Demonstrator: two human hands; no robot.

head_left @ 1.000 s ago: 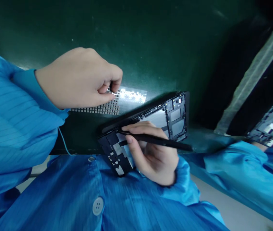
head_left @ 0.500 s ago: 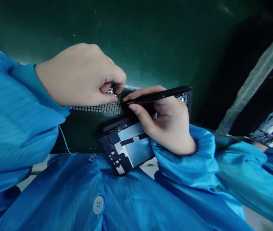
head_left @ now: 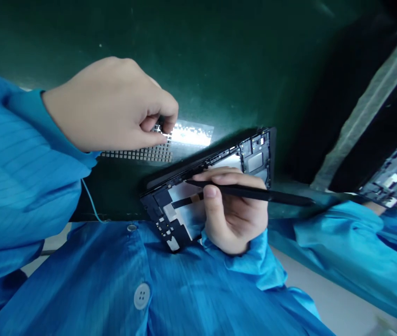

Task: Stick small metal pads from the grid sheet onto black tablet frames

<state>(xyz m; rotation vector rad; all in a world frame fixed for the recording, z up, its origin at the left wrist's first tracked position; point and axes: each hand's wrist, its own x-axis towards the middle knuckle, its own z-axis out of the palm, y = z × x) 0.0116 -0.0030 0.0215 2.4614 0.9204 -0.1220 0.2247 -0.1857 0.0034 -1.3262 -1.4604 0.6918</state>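
Note:
My left hand (head_left: 114,107) is closed, thumb and forefinger pinched at a clear sheet of small grey square pads (head_left: 149,153). The sheet's shiny right part (head_left: 191,134) catches the light beyond the fingertips. In my right hand (head_left: 235,210) is a pair of black tweezers (head_left: 247,192), pointing left, with their tip over an opened tablet (head_left: 165,219). The tablet shows its inner boards and silver battery area. It lies tilted at the table's near edge, against my blue smock. My right hand covers part of its middle.
The dark green table (head_left: 219,60) stretches out ahead. A black strip with a greyish band (head_left: 363,112) runs along the right. Beyond it lies another opened device (head_left: 391,182), beside a co-worker's blue sleeve (head_left: 342,233).
My right hand has swung down and back from the sheet to above the tablet, bringing the tweezers with it. The sheet's shiny part has come into view. My left hand has barely moved.

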